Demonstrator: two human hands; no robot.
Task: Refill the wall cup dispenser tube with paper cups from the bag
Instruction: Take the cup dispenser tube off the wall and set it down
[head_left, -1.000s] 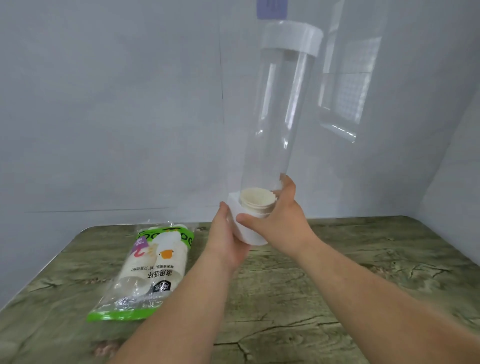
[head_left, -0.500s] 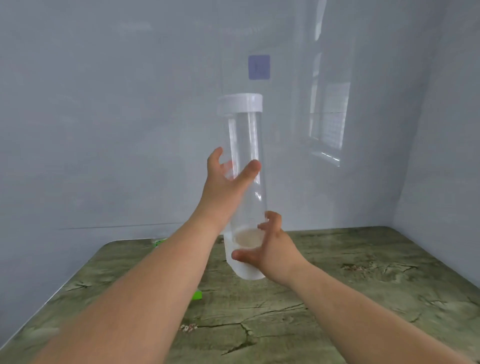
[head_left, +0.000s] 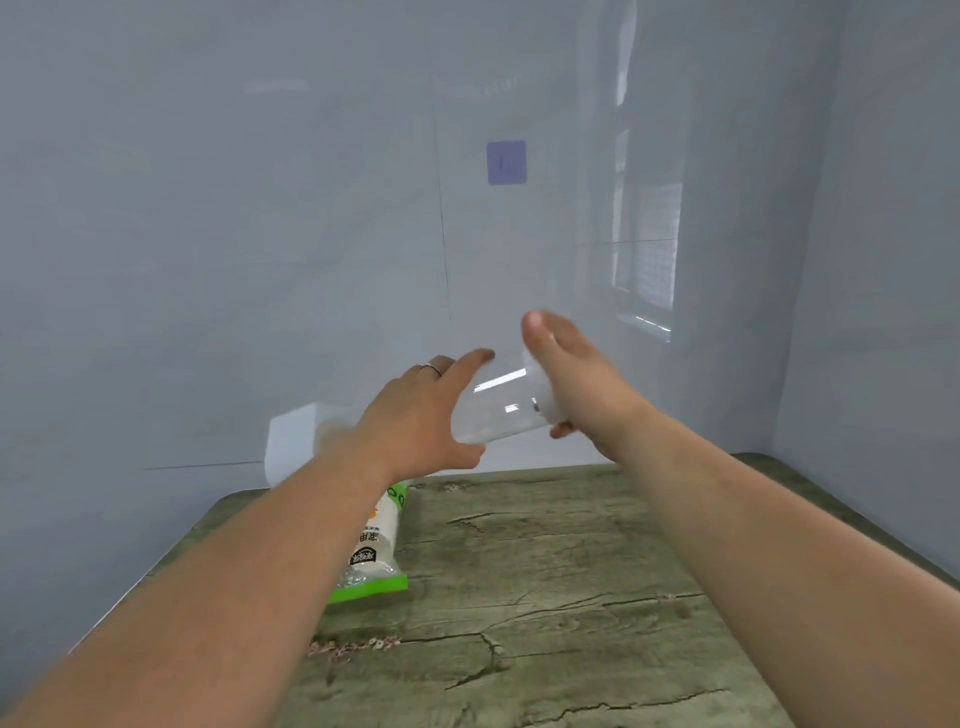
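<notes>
Holding the clear dispenser tube (head_left: 498, 410) tilted nearly level above the cracked wood-grain table (head_left: 545, 582), my left hand (head_left: 415, 415) and right hand (head_left: 582, 384) wrap fingers around it. Pale walls enclose the table. The cup bag (head_left: 371, 551) lies beneath my left forearm. Half a second ago the tube stood upright.

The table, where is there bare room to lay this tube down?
The table is bare across its middle and right side, from the bag of cups over to the right wall. The left edge is crowded: the bag lies there under the left forearm. The tube is held in both hands.
</notes>
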